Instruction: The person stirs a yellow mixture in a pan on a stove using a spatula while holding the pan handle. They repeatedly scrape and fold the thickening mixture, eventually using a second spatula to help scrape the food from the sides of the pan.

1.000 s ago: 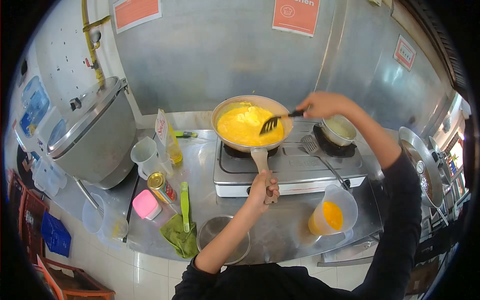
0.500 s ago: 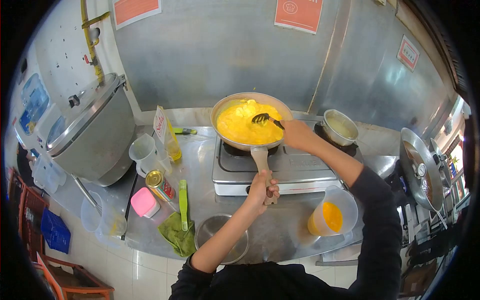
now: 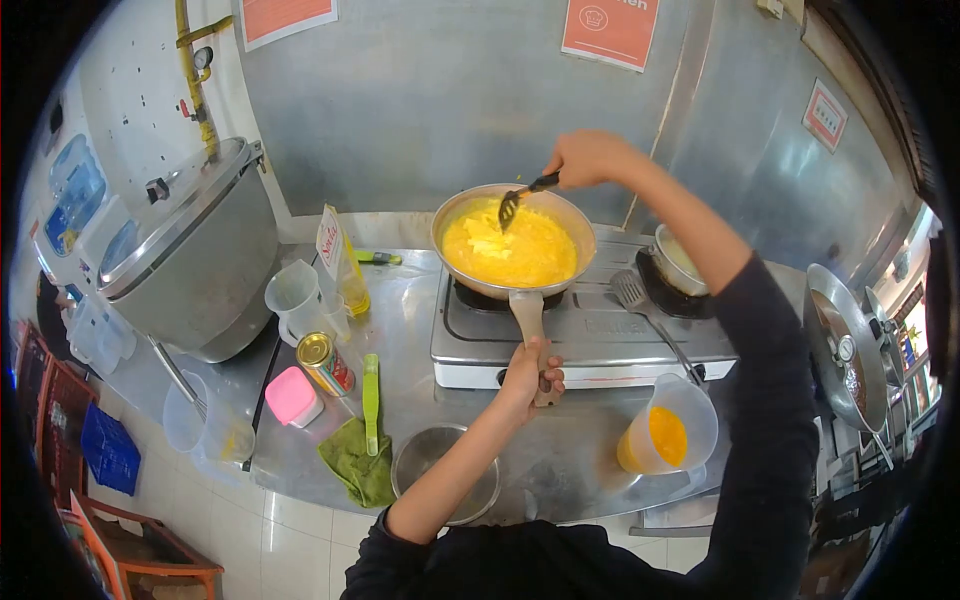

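My left hand (image 3: 527,376) is closed round the beige handle of a frying pan (image 3: 584,256), which sits on the left burner of the gas stove (image 3: 600,345). Soft yellow scrambled egg (image 3: 510,255) fills the pan, with thicker folds near the middle. Above the pan's far right rim, my right hand (image 3: 592,160) grips a black slotted spatula (image 3: 511,208) by its handle. The spatula's head points down at the egg, at the back of the pan.
On the right burner stands a small pot (image 3: 680,258), beside a metal slotted turner (image 3: 632,292). A jug of beaten egg (image 3: 668,436) is at front right. To the left are a can (image 3: 325,363), a pink-lidded container (image 3: 294,396), a green cloth (image 3: 358,462) and a metal bowl (image 3: 432,455).
My right hand has risen up and away toward the back of the pan, tilting the spatula more upright. The metal turner on the stove has come into view. My left hand keeps its hold.
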The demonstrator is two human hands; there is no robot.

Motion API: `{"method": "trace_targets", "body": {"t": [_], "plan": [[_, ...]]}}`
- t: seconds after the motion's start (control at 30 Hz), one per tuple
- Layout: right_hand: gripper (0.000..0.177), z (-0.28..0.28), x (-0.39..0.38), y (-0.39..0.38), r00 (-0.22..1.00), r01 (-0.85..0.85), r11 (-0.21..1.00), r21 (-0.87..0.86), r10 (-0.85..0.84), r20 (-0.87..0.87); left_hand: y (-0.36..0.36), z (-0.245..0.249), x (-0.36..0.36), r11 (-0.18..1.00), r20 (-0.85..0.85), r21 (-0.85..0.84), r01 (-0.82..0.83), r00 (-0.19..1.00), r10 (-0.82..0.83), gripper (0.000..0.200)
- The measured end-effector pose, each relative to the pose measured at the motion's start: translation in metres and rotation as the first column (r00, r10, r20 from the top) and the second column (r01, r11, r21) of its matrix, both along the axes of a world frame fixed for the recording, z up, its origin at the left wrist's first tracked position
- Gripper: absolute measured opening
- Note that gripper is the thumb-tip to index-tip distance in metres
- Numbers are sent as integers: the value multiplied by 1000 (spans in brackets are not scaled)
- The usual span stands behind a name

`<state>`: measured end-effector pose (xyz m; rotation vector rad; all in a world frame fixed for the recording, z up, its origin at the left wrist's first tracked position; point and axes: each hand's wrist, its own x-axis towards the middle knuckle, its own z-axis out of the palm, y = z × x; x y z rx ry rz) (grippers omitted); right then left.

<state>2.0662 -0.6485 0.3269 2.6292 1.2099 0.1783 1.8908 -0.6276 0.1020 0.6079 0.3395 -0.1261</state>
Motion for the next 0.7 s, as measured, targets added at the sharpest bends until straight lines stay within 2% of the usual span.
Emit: {"method": "trace_targets", "body": {"t": [0.03,0.1,0.13,0.2,0.27,0.4,0.47,0.7], "plan": [[33,2,4,-4,1000,4,1000,-2,-4,-5,-1,0,-1,1000,-5,-2,4,1000,-4,26],[32,8,11,-16,990,61,983,-172,-81,-116,-1,1,-1,999,-13,-27,-17,1000,17,26],[32,12,-2,-22,990,66,983,-173,-86,-116,-1,1,0,1000,-13,-28,-12,1000,12,26],[27,4,-34,-41,962,208,938,-278,-247,-115,-2,-1,0,998,21,-56,-31,999,32,26],[22,-17,-50,-60,986,155,986,-63,-158,-47,-3,-3,0,997,28,-63,-41,999,42,26],[27,-66,-50,-78,987,158,986,-51,-158,7,-4,-2,0,995,39,-68,-68,997,71,26],[32,-85,-41,-88,993,108,989,100,-113,42,-5,0,-2,996,49,-58,-69,996,72,26],[40,-124,10,-102,999,24,972,233,-32,31,-1,3,-2,998,13,54,-34,999,33,25]]}}
